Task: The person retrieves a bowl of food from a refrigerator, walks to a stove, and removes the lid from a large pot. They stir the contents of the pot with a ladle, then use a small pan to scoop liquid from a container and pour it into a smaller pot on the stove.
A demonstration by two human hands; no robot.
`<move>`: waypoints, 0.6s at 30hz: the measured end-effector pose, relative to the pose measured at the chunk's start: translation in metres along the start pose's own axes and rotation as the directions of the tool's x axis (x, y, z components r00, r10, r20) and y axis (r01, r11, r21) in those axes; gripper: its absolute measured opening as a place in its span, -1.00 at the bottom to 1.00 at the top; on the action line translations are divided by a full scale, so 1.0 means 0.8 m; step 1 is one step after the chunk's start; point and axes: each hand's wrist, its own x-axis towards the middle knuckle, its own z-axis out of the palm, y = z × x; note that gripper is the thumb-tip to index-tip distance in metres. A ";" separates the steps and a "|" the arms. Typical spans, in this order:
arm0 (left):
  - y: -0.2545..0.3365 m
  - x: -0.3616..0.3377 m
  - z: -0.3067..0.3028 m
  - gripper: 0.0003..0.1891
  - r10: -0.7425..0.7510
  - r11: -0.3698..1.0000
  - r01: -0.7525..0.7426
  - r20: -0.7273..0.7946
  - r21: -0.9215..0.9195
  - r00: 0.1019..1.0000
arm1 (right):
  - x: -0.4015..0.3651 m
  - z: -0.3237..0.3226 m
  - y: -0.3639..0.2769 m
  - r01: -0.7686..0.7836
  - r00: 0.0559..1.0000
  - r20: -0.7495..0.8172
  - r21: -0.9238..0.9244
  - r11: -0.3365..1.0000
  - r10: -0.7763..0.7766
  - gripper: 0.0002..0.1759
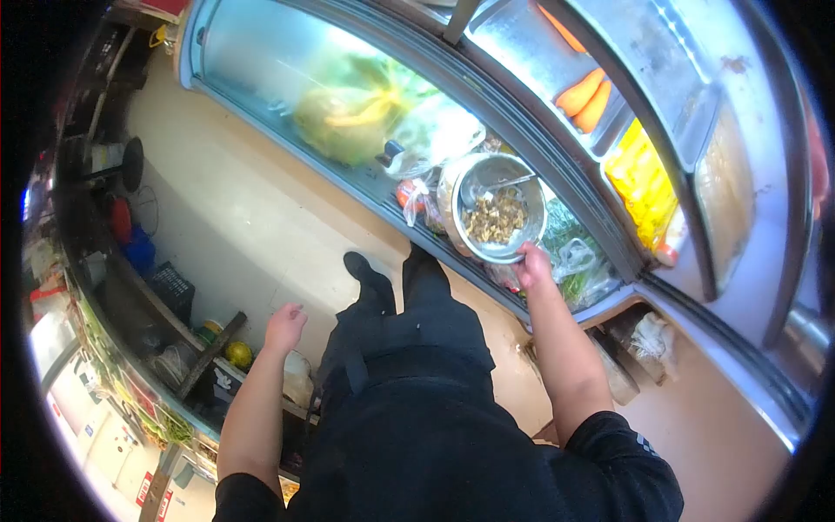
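Observation:
My right hand (533, 267) grips the near rim of a round metal bowl (531, 237) over the edge of the glass-fronted case. Inside the bowl lie chopped brown pieces (494, 217) and a metal spoon (509, 184), its handle leaning on the far side. Another round container (450, 196) shows partly behind the bowl. To the left, my left hand (285, 327) hangs above the floor, fingers loosely curled in, with nothing visible in it.
The lower case (252, 61) holds bagged greens (361, 117), clear plastic bags (439, 130) and leafy herbs (570, 270). On the upper shelf are carrots (584, 100) and a yellow heap (642, 183). Dark shelving with a black crate (172, 291) stands left; my boots (370, 278) are near the case.

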 end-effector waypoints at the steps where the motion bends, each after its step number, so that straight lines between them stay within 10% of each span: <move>1: 0.011 0.001 -0.004 -0.61 -0.003 1.000 0.003 0.006 -0.006 1.000 | -0.002 -0.009 0.002 0.000 1.000 0.016 0.008 1.000 0.000 -0.70; 18: 0.266 0.052 -0.023 -0.56 0.336 0.855 -0.393 0.215 0.338 0.917 | -0.087 -0.144 0.072 -0.069 0.997 0.038 -0.060 0.996 0.071 -0.55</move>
